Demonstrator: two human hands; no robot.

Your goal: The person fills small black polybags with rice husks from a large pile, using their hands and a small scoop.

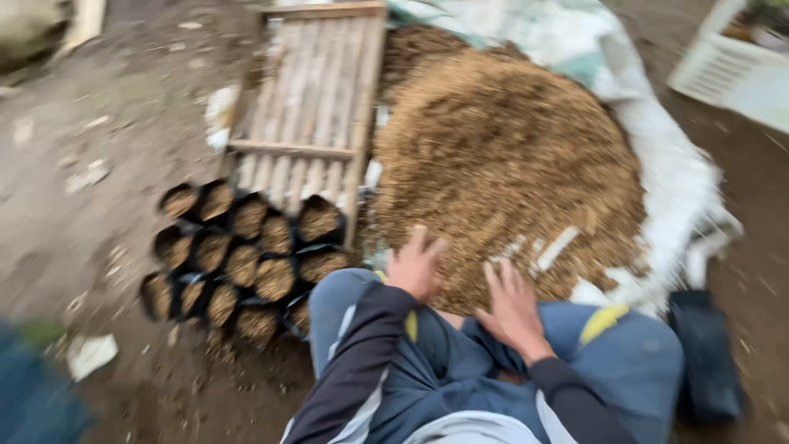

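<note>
I crouch in front of a big mound of brown husk-like planting mix (505,164) heaped on a white sack sheet (674,177). My left hand (417,265) rests at the mound's near edge with fingers spread, holding nothing. My right hand (514,306) lies just beside it, fingers apart on the mix near my knee. To the left stands a cluster of several small black nursery bags (242,259) filled with the same mix. The frame is motion-blurred.
A slatted wooden frame (316,107) lies behind the bags. A stack of flat black bags (705,353) sits by my right knee. A white crate (731,66) is at the top right. Bare soil with scraps of litter (90,353) surrounds everything.
</note>
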